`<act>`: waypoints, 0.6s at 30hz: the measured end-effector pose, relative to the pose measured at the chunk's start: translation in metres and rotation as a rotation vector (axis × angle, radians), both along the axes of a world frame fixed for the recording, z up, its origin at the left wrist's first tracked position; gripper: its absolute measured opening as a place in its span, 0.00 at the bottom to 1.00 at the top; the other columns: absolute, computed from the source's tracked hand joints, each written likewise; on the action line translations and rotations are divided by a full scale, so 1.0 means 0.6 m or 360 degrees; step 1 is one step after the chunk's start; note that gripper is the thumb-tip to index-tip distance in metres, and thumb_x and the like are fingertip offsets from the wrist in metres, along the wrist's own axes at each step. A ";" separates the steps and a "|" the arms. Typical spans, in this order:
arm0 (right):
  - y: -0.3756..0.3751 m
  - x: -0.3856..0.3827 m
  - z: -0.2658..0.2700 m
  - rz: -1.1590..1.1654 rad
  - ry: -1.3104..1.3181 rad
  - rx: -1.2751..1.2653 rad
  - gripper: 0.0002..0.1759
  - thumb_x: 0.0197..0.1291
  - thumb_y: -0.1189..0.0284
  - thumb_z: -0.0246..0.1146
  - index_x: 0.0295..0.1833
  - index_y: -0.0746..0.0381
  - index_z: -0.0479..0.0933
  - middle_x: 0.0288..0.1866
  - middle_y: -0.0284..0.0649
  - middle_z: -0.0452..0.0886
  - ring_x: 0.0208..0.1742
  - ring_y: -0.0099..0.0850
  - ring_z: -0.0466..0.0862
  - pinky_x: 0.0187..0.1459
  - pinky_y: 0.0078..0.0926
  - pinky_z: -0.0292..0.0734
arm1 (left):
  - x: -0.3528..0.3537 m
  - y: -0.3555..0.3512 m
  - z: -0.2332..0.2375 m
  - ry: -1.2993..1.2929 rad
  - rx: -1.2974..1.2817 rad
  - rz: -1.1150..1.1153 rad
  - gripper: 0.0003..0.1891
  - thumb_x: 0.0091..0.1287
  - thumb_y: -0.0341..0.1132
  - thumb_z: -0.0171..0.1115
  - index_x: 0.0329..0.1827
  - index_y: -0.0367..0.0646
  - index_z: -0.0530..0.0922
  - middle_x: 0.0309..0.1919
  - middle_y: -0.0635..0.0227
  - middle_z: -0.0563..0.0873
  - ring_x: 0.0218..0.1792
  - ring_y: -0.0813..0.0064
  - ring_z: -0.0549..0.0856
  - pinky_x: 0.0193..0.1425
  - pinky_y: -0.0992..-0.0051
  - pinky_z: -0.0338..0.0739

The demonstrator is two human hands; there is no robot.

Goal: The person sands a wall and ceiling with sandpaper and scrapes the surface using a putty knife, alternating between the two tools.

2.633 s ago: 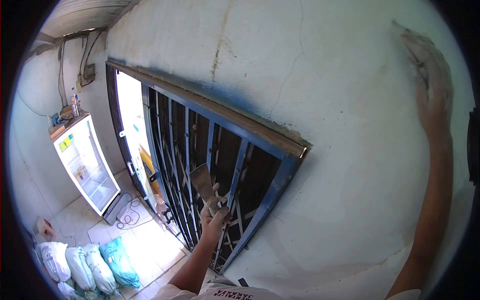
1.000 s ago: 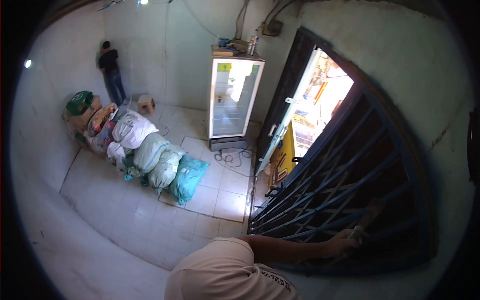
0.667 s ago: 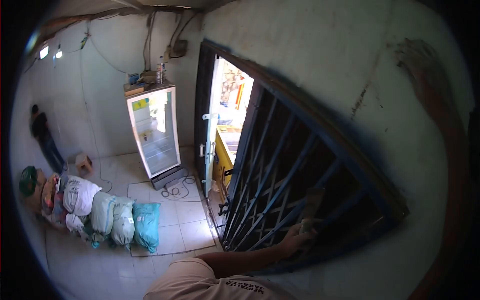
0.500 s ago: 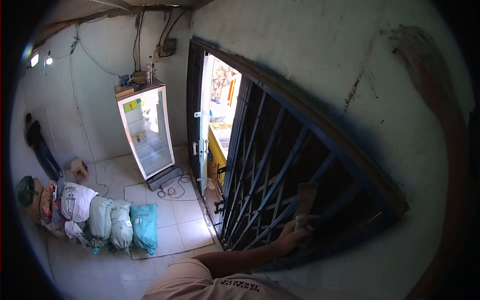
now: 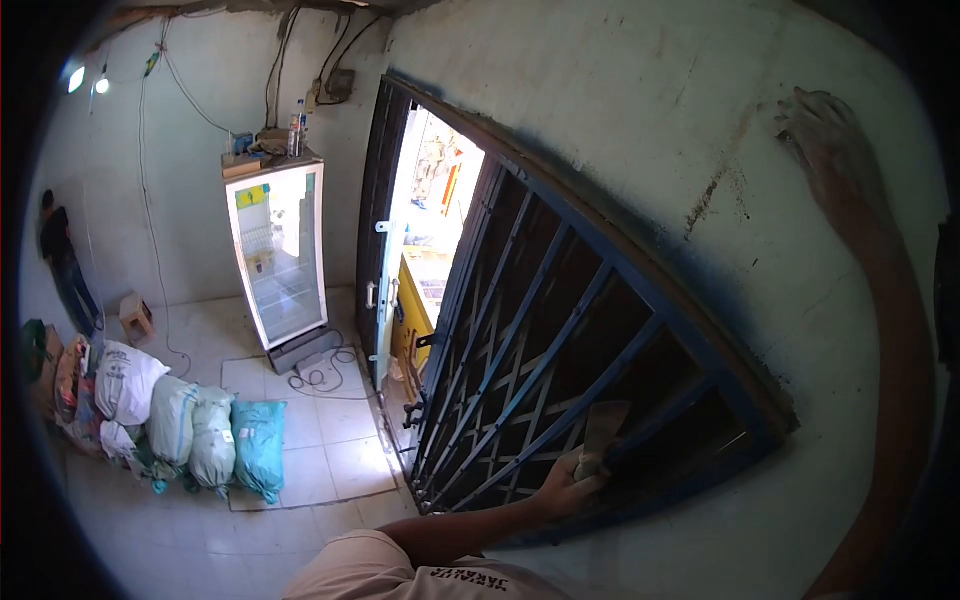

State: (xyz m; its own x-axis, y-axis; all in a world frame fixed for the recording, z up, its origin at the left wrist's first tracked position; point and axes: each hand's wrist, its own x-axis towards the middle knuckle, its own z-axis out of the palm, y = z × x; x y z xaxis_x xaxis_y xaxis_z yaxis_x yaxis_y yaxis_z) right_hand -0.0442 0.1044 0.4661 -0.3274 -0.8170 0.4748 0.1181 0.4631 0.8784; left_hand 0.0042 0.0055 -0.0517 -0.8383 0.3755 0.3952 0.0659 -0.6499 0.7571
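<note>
My left hand (image 5: 572,484) is closed around the handle of a scraper (image 5: 604,428). Its broad flat blade points up, in front of the dark folding metal gate (image 5: 520,340). High on the right, my right hand (image 5: 832,150) rests against the pale wall (image 5: 620,90), back of the hand toward me and fingers spread, a little bent. The fingers look dusty, and whatever lies under them is hidden. Left of this hand, a dark rough streak (image 5: 703,207) marks the wall.
A glass-door display fridge (image 5: 275,255) stands beside the bright doorway (image 5: 440,190), with a loose cable (image 5: 320,378) on the tiled floor (image 5: 330,470). Several stuffed sacks (image 5: 258,450) lie at lower left. Another person (image 5: 65,260) stands by the far wall near a small wooden stool (image 5: 136,318).
My right hand has moved down the wall a little. The view has shifted slightly, and my left hand still holds the scraper before the gate.
</note>
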 end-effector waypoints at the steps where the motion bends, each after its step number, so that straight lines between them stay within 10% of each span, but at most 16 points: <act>1: 0.001 -0.003 0.008 0.0011 0.0022 0.0013 0.13 0.66 0.78 0.57 0.53 0.65 0.81 0.59 0.47 0.83 0.68 0.42 0.76 0.74 0.41 0.64 | 0.003 0.000 0.003 -0.0019 -0.0006 -0.0014 0.06 0.68 0.29 0.61 0.46 0.41 0.77 0.43 0.68 0.82 0.28 0.82 0.81 0.30 0.78 0.76; 4: 0.035 -0.042 0.065 0.0410 0.0293 0.0390 0.13 0.66 0.77 0.56 0.52 0.65 0.81 0.58 0.48 0.83 0.67 0.42 0.77 0.72 0.42 0.66 | 0.009 -0.011 0.014 -0.0070 -0.0023 -0.0017 0.06 0.68 0.29 0.61 0.45 0.40 0.77 0.37 0.69 0.80 0.27 0.82 0.81 0.30 0.78 0.76; 13: -0.018 -0.027 0.013 0.0070 0.0021 0.0039 0.09 0.66 0.76 0.55 0.45 0.64 0.81 0.55 0.51 0.84 0.64 0.44 0.80 0.70 0.40 0.70 | 0.008 0.003 0.019 -0.0023 0.0106 0.0085 0.16 0.67 0.28 0.62 0.57 0.42 0.73 0.31 0.71 0.79 0.25 0.82 0.81 0.29 0.78 0.76; 18: -0.025 -0.018 0.004 0.0127 -0.0049 0.0080 0.08 0.64 0.78 0.56 0.42 0.64 0.81 0.53 0.54 0.85 0.61 0.46 0.82 0.68 0.40 0.72 | 0.010 0.010 0.001 -0.0020 -0.0074 0.0176 0.08 0.66 0.28 0.62 0.48 0.41 0.79 0.36 0.68 0.79 0.31 0.78 0.82 0.32 0.76 0.78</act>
State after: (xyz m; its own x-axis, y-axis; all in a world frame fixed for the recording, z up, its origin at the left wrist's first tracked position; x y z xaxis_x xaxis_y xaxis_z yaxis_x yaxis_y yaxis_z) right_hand -0.0552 0.0892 0.4685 -0.2739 -0.8637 0.4230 0.0550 0.4250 0.9035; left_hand 0.0103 0.0114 -0.0511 -0.8805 0.2977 0.3689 0.1257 -0.6036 0.7873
